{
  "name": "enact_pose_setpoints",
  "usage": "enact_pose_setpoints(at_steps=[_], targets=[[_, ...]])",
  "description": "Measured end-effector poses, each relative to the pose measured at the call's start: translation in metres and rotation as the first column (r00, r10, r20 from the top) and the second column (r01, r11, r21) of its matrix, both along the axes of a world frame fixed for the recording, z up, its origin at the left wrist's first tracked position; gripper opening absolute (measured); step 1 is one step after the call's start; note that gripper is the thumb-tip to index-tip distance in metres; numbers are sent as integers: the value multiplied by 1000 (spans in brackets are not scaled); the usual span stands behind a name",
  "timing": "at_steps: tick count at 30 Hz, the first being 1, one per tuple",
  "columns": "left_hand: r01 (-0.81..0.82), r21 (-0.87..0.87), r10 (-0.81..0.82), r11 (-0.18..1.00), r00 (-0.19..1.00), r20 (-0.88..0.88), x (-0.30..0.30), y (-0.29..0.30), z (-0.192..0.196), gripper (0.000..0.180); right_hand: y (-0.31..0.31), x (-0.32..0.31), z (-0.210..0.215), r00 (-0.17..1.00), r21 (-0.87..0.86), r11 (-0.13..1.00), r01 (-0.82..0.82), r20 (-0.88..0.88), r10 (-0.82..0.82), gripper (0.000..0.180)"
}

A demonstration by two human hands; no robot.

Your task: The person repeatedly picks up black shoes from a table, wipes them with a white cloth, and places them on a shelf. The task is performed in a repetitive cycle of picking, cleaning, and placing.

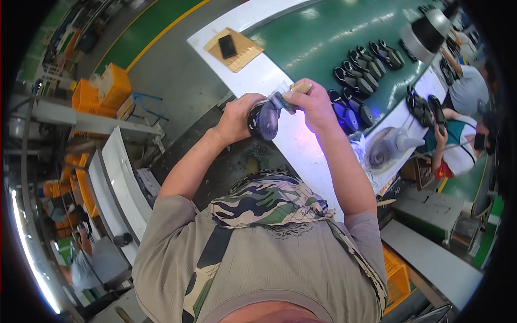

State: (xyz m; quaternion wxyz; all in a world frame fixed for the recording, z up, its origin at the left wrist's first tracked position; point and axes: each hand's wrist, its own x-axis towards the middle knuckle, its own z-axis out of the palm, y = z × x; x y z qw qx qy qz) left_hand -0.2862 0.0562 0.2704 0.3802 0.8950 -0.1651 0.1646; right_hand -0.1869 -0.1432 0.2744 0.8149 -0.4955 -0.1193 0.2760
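Taupe cloth lies nearest us: a shirt (269, 264), with a camouflage apron (266, 202) bunched at the waist. Just past it, both hands meet at the left edge of a white bench (301, 156).

Left hand (239, 117): curled around the side of a dark shoe (264, 123), thumb toward its upper end, the other fingers partly hidden behind it. Right hand (313, 105): thumb and forefinger closed in a pinch on a crumpled grey-blue cloth (281, 101), with a pale yellow piece (301, 87) jutting out above; we cannot tell whether the two are joined. Cloth meets the shoe's far end.

Shoe seems held clear of the bench. Long axis runs roughly away from the body, leaning a little right; one rounded end points back toward the wearer, the other toward the right hand. Toe or heel, we cannot say. Our reading: the left grip sits on the side so the violet-lit sole stays uncovered and the far end within the right hand's reach.

Farther along, a phone (227, 47) rests on brown cardboard (249, 53), perhaps as a mat. Rightward, a white bottle (406, 141); beyond, paired shoes (366, 67) in rows, presumably for keeping mates together. Across, a co-worker (458, 140) handles another shoe (438, 114).
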Motion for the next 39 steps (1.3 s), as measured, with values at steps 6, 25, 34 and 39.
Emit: enact_pose_setpoints(at_steps=[6, 25, 34, 39], targets=[[-84, -58, 53, 995, 912, -407, -38, 60, 3, 60, 74, -3, 31, 965, 40, 983, -182, 197, 171, 20], [-487, -841, -295, 235, 789, -539, -146, 190, -30, 51, 221, -61, 7, 619, -230, 804, -548, 534, 575, 23], [-425, -905, -153, 11, 894, -421, -174, 215, -48, 41, 225, -61, -1, 567, -256, 746, -615, 514, 644, 24], [-248, -962, -65, -119, 968, -242, -182, 212, -59, 39, 228, -68, -23, 833, -102, 858, -503, 207, 513, 22]])
